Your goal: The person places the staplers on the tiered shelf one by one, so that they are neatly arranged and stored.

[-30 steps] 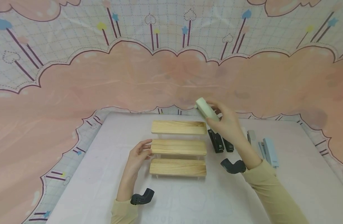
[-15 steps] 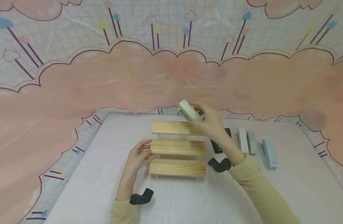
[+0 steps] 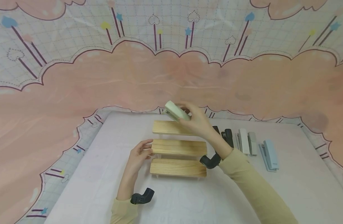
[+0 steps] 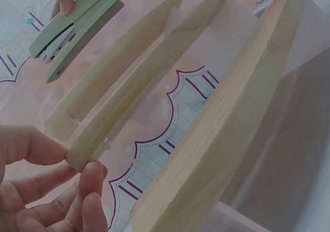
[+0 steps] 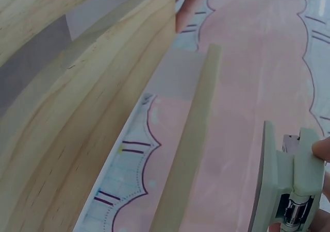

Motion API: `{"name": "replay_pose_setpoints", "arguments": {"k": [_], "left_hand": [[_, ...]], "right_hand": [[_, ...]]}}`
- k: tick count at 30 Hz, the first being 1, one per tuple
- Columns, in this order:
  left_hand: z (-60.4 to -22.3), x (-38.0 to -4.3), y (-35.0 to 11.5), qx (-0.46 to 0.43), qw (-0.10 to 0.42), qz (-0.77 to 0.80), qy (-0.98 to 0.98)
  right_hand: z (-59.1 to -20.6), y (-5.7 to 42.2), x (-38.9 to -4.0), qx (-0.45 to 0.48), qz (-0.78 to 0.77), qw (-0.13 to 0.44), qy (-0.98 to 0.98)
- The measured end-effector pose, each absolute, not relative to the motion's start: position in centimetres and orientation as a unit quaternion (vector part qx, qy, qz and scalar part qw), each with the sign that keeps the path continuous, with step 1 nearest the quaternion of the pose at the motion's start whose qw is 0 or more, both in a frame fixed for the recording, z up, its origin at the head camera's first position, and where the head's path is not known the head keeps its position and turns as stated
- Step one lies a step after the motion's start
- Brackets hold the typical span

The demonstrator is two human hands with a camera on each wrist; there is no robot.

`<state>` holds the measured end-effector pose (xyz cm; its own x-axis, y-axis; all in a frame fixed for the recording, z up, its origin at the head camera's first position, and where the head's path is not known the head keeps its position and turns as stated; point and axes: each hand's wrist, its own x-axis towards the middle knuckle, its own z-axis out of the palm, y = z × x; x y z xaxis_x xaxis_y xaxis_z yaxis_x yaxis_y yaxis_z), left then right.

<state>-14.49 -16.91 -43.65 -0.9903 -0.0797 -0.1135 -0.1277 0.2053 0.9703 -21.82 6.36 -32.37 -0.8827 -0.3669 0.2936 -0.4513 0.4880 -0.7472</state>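
A pale green stapler (image 3: 175, 111) is gripped by my right hand (image 3: 198, 121) above the top board (image 3: 171, 127) of a three-tier wooden stand. In the left wrist view the stapler (image 4: 77, 31) hangs tilted over the far board. My left hand (image 3: 139, 154) pinches the left end of the middle board (image 3: 178, 147) between thumb and fingers; the left wrist view shows the fingertips (image 4: 92, 175) at that board's end. The lowest board (image 3: 178, 168) sits nearest to me. In the right wrist view the stapler (image 5: 289, 180) shows at the lower right, beside the top board's edge.
To the right stand two black staplers (image 3: 227, 137), partly hidden by the right forearm, then a white stapler (image 3: 243, 141), a grey one (image 3: 252, 143) and a light blue one (image 3: 269, 155). A patterned cloth (image 3: 132, 77) rises behind the white table (image 3: 90, 174).
My right hand has carried the pale green stapler leftward, from beyond the stand's right end to above the top board. My left hand has stayed at the middle board.
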Motion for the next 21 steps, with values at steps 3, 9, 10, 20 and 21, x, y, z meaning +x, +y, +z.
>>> {"name": "replay_pose_setpoints", "arguments": {"k": [3, 9, 10, 20, 21], "left_hand": [[-43.7, -14.5, -17.0, -0.065, 0.02, 0.629, 0.774], [-43.7, -14.5, -17.0, -0.06, 0.025, 0.634, 0.771], [-43.7, -14.5, -17.1, -0.059, 0.025, 0.634, 0.771], [-43.7, -14.5, -17.1, -0.066, 0.027, 0.634, 0.77], [-43.7, -14.5, -17.0, -0.066, 0.027, 0.634, 0.77]], "right_hand": [[-32.5, 5.7, -22.2, 0.256, 0.441, 0.043, -0.859], [-32.6, 4.5, -22.8, 0.28, 0.421, 0.023, -0.862], [-32.6, 4.3, -22.9, 0.284, 0.418, 0.018, -0.863], [-32.7, 3.2, -23.5, 0.326, 0.426, -0.036, -0.843], [-32.7, 3.2, -23.6, 0.327, 0.425, -0.045, -0.843]]}}
